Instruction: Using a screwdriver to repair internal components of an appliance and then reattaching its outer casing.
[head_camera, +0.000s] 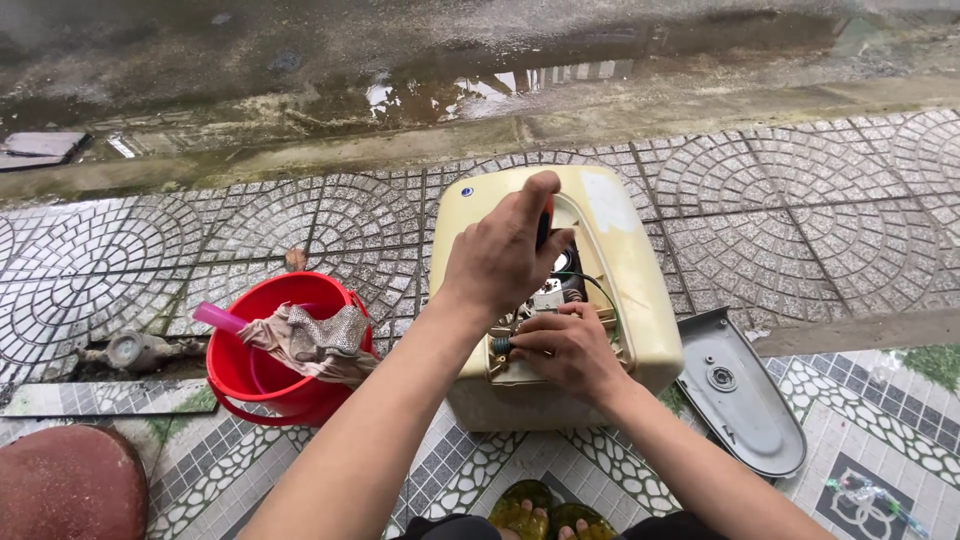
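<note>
A cream water heater (620, 290) lies on the patterned tile floor (800, 230) with its side opening uncovered. The left hand (500, 255) hovers over that opening, fingers clenched around what looks like a red-handled tool (546, 222), mostly hidden by the hand. The right hand (568, 350) sits at the opening's near edge, fingers pinching a small dark fitting (501, 346). Just right of the heater lies a grey cover plate (740, 395). Left of the heater stands a red bucket (270, 370) with a rag (315, 340) draped over its rim.
</note>
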